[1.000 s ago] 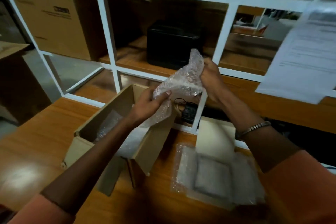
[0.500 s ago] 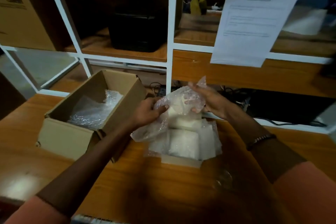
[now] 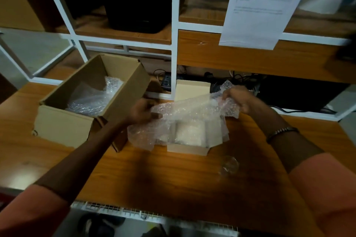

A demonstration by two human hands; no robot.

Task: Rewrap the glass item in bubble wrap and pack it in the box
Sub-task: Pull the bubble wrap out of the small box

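Note:
A clear sheet of bubble wrap (image 3: 192, 113) is stretched between my hands above the wooden table (image 3: 154, 175). My left hand (image 3: 142, 112) pinches its left edge and my right hand (image 3: 238, 98) grips its right end. A clear glass item (image 3: 228, 165) lies on the table near my right forearm, apart from both hands. The open brown cardboard box (image 3: 63, 125) stands at the left with more bubble wrap (image 3: 92, 100) inside it.
Under the held sheet sits a small cream open box (image 3: 186, 149) with padded pouches in it, its lid (image 3: 192, 89) upright behind. A white-framed shelf unit (image 3: 175, 44) lines the back, with a black device (image 3: 138, 5), cables and a hanging paper notice (image 3: 260, 5).
The view has tilted down, bringing the glass item and the table's front edge into sight. My hands have drawn apart, spreading the bunched bubble wrap wider and lower over the small box.

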